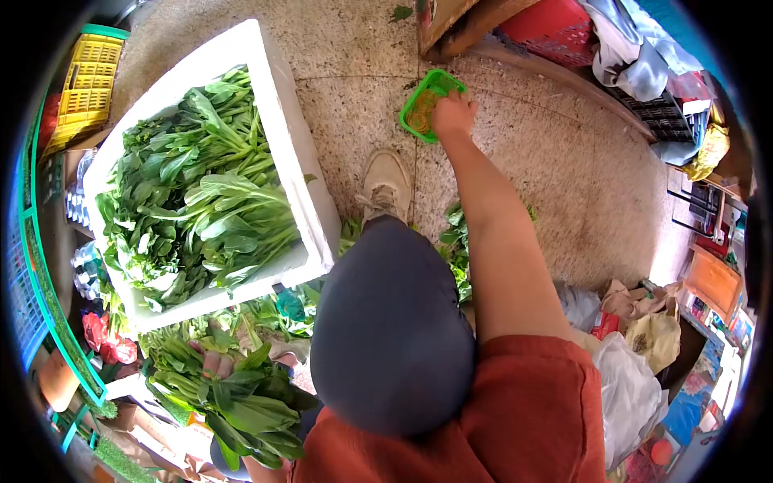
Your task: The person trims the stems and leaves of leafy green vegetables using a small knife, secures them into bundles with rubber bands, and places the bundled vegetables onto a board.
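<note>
My left hand (216, 364), low at the left, is wrapped round a bunch of leafy greens (250, 402) with long stems and broad leaves. My right arm stretches forward to a small bright green plastic basket (407, 121) on the floor. Inside the basket are thin tan-orange loops that look like rubber bands (420, 115). Over the basket's right side is my right hand (453, 113), its visible fingers apart; the fingertips towards the loops are partly hidden. Beside my left leg, a white foam box (294, 153) is piled with more leafy greens (217, 185).
My shoe (385, 183) stands on the speckled floor (346, 105) between box and basket. Loose leaves (457, 241) lie around my knee. Yellow crates (84, 88) stand at the far left. Plastic bags (624, 386) are at the right, and a wooden shelf edge (555, 84) runs along the upper right.
</note>
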`<control>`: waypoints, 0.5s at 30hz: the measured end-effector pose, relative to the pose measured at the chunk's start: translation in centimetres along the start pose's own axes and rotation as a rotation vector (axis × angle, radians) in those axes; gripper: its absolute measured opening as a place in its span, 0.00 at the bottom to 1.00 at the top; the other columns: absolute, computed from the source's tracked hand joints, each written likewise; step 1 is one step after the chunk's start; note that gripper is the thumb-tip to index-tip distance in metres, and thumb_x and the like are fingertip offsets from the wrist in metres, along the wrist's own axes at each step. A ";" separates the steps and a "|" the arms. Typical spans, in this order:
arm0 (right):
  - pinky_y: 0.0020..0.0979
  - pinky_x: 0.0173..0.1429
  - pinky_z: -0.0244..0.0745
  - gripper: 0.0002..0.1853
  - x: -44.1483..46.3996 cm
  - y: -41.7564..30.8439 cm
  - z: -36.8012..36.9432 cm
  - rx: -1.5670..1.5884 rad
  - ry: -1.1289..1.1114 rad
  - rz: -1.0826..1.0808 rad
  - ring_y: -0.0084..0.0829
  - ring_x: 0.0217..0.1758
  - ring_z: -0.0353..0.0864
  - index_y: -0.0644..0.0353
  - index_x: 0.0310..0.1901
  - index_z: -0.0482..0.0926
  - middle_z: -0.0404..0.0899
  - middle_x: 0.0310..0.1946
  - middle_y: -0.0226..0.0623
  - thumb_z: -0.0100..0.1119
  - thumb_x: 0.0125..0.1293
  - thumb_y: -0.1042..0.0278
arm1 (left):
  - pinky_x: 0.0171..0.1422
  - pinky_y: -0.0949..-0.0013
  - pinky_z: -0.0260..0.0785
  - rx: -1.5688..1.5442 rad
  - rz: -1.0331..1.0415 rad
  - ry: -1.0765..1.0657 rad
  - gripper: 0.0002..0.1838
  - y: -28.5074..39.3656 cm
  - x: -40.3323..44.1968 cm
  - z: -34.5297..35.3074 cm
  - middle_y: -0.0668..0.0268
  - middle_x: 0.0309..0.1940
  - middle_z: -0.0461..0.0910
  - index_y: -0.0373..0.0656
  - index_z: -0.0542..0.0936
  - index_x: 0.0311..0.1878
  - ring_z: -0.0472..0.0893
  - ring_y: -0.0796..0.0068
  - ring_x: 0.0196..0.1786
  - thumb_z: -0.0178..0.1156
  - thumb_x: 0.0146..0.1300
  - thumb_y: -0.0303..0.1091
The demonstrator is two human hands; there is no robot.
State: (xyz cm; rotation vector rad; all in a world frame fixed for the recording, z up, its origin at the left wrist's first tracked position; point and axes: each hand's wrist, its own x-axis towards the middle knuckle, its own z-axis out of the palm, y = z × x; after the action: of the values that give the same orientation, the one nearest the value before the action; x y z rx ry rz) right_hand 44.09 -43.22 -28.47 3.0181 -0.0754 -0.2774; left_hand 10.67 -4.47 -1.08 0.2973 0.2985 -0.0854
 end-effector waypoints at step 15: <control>0.46 0.57 0.52 0.11 0.5 4.1 -3.3 0.530 -0.288 0.063 0.33 0.46 0.73 0.48 0.31 0.83 0.79 0.35 0.32 0.61 0.52 0.52 | 0.47 0.58 0.66 0.109 0.063 -0.050 0.34 -0.5 0.9 0.2 0.64 0.38 0.67 0.44 0.55 0.65 0.68 0.68 0.37 0.59 0.58 0.38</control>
State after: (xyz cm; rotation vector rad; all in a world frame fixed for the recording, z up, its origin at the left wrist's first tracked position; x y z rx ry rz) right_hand 45.08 -46.94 -24.87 3.4546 -0.3140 -0.8008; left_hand 11.53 -5.01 -1.35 0.4120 0.2349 -0.0472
